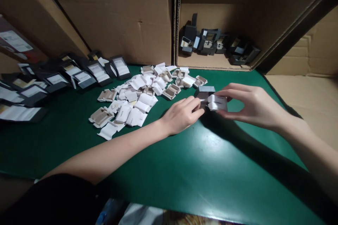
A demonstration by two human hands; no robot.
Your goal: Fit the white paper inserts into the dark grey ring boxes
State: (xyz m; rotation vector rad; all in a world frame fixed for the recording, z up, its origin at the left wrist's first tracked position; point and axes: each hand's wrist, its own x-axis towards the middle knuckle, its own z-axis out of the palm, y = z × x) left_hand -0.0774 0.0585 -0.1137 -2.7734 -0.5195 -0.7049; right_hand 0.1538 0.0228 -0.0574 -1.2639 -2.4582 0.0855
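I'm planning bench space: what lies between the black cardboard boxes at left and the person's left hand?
In the head view, a heap of folded white card pieces lies on the green table between the black boxes and left hand.

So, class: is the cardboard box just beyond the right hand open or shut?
Open: the near side of the cardboard box is uncovered, showing black boxes inside.
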